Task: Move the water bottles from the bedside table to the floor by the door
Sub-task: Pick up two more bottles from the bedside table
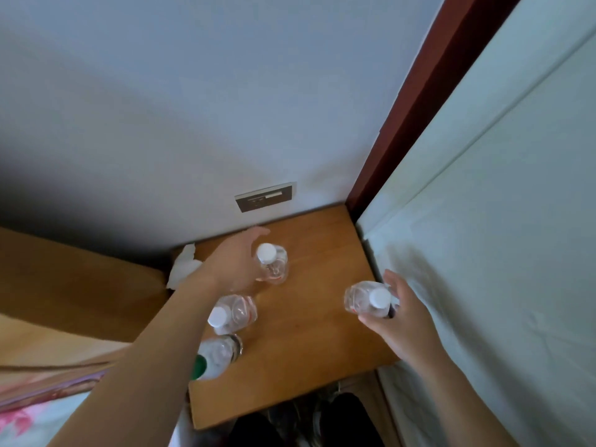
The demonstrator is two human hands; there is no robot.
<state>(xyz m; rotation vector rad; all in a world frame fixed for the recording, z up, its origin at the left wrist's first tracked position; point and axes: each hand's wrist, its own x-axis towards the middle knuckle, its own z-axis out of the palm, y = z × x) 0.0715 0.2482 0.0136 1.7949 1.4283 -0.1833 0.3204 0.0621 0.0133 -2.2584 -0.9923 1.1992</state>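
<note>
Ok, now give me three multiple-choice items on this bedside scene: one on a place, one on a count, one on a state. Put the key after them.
1. Where does the green-capped bottle stand?
A: near the table's front left corner.
B: at the far right corner.
C: on the floor.

2. How many bottles are in view?
A: two.
B: four.
C: six.

3. What is the right hand doing?
A: lying flat on the wood.
B: gripping a white-capped bottle.
C: curled, holding nothing.

Key:
1 A, it is the nearest of the three along the left side.
2 B, three white caps and one green cap show.
3 B, its fingers curl round the bottle's body.
</note>
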